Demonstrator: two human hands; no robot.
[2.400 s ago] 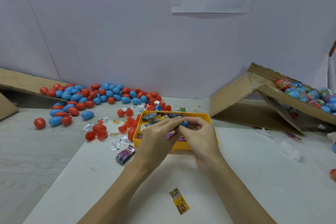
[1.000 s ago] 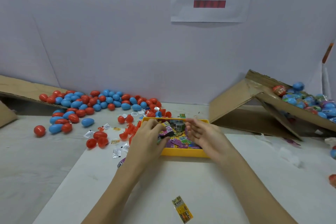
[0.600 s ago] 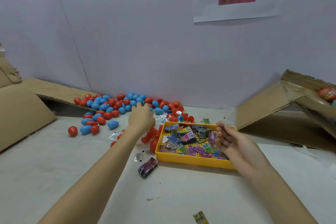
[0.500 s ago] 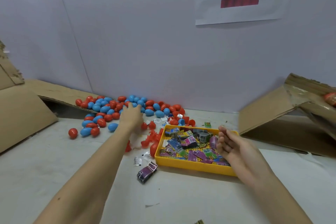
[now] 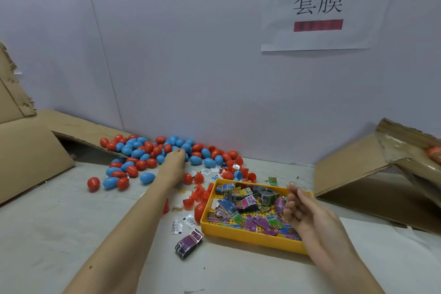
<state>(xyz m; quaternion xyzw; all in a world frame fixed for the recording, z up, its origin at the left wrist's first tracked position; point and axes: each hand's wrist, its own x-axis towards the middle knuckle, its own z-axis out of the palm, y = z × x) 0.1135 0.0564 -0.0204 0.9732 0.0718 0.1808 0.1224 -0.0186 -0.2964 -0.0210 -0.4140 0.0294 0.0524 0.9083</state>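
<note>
A pile of red and blue plastic eggs lies against the back wall on the left. My left hand is stretched out to the pile, its fingertips touching the eggs near a blue one; no egg is visibly held. A yellow tray filled with several small colourful packets sits right of centre. My right hand hovers over the tray's right edge, fingers relaxed, palm turned left, holding nothing.
Loose red egg halves and small white slips lie between the pile and the tray. A purple packet lies in front of the tray. Cardboard ramps stand at left and right. A paper sign hangs on the wall.
Both hands left the tray; my left hand reached out left and back to the egg pile. My right hand opened and stays by the tray. The view swung left.
</note>
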